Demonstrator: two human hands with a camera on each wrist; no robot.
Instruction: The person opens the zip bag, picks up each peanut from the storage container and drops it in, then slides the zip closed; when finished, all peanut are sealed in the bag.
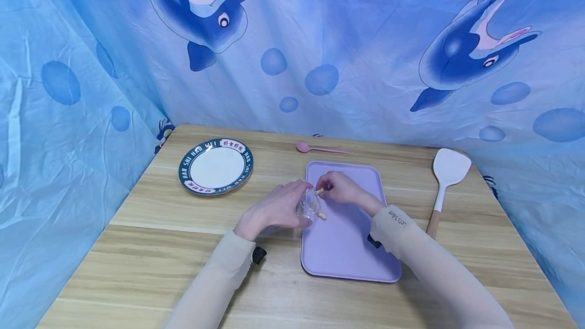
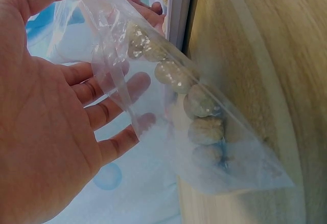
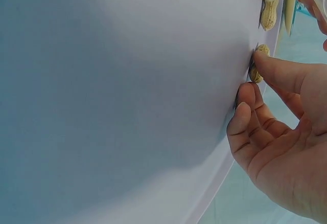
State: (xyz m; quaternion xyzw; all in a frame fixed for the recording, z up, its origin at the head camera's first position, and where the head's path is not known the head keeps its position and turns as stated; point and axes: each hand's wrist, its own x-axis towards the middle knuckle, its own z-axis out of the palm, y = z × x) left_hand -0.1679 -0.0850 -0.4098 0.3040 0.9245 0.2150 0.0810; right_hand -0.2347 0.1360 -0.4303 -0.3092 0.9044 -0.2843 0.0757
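Observation:
My left hand (image 1: pixel 281 207) holds a clear plastic bag (image 1: pixel 307 206) by its mouth, at the left edge of the lilac tray (image 1: pixel 349 253). Several peanuts (image 2: pixel 205 130) show through the bag's film in the left wrist view. Over the tray, the thumb and index finger of my right hand (image 1: pixel 344 189) pinch a peanut (image 3: pixel 261 52) at its ends. A second peanut (image 1: pixel 322 216) lies on the tray close to the bag's opening, slightly nearer to me. In the right wrist view the thumb covers part of the pinched peanut.
A white plate with a dark patterned rim (image 1: pixel 216 166) sits at the back left of the wooden table (image 1: pixel 151 263). Behind the tray lies a pink spoon (image 1: pixel 320 148). To the right is a white spatula (image 1: pixel 450 166) with a wooden handle, partly hidden by the right sleeve.

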